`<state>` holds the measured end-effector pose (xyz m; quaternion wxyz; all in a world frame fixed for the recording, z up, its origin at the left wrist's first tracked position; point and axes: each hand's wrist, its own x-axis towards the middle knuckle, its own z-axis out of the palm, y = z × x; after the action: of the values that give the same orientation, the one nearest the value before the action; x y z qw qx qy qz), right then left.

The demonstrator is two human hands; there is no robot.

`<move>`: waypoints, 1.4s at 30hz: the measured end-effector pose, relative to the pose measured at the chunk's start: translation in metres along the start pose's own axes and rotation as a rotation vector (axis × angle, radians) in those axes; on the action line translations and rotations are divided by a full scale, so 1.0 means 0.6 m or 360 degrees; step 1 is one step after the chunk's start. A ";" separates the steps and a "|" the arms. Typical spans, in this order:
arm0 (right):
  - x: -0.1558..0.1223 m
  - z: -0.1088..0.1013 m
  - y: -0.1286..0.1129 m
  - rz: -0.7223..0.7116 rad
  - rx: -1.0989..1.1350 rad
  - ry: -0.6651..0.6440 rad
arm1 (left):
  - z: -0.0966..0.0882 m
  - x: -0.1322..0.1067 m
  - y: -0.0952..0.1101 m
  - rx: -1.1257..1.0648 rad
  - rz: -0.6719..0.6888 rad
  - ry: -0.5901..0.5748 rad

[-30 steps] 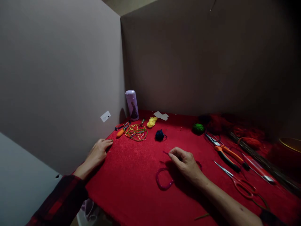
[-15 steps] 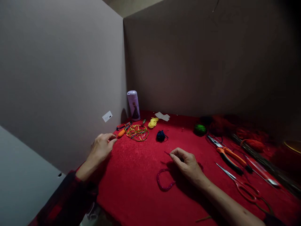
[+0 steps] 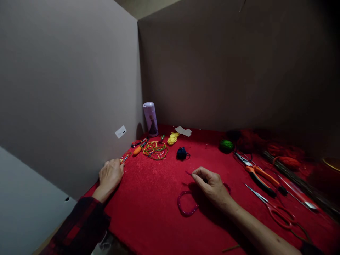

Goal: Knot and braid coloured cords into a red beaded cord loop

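My right hand (image 3: 211, 186) hovers over the red cloth, thumb and fingers pinched on the end of a thin dark pink cord. A loop of the pink beaded cord (image 3: 188, 212) lies below the wrist and passes behind the hand. My left hand (image 3: 111, 174) rests low by the left wall, back upward, its fingers curled in. Its fingertips are hidden, so what they hold, if anything, does not show. Just beyond it lies a small bunch of colourful beaded strings (image 3: 125, 157), next to an orange-handled tool (image 3: 137, 151).
Tangled coloured cords (image 3: 155, 150), a yellow skein (image 3: 173, 138), a dark blue ball of yarn (image 3: 182, 153) and a purple bottle (image 3: 151, 120) stand at the back. Pliers (image 3: 261, 177), scissors (image 3: 278, 214) and green yarn (image 3: 226, 145) lie to the right. Grey walls enclose the table.
My left hand has moved down and toward me, its fingers curling under; the colourful beaded strings now show beyond it. My right hand holds the cord in the same place.
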<state>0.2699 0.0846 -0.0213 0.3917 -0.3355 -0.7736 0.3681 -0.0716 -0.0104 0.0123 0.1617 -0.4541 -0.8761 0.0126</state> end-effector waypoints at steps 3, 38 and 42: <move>-0.001 0.000 0.001 -0.0002 -0.0002 -0.0007 | 0.002 -0.007 -0.009 -0.0014 -0.0020 -0.0019; 0.000 0.001 0.002 -0.0004 0.0003 0.0003 | 0.064 0.014 -0.069 -0.0386 0.0748 0.0087; -0.001 0.001 0.002 0.0009 0.0017 -0.0016 | -0.003 -0.019 -0.013 -0.0448 0.0652 0.0321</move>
<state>0.2701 0.0846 -0.0228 0.3886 -0.3337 -0.7727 0.3748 -0.0713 -0.0244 0.0124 0.1774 -0.6389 -0.7385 -0.1223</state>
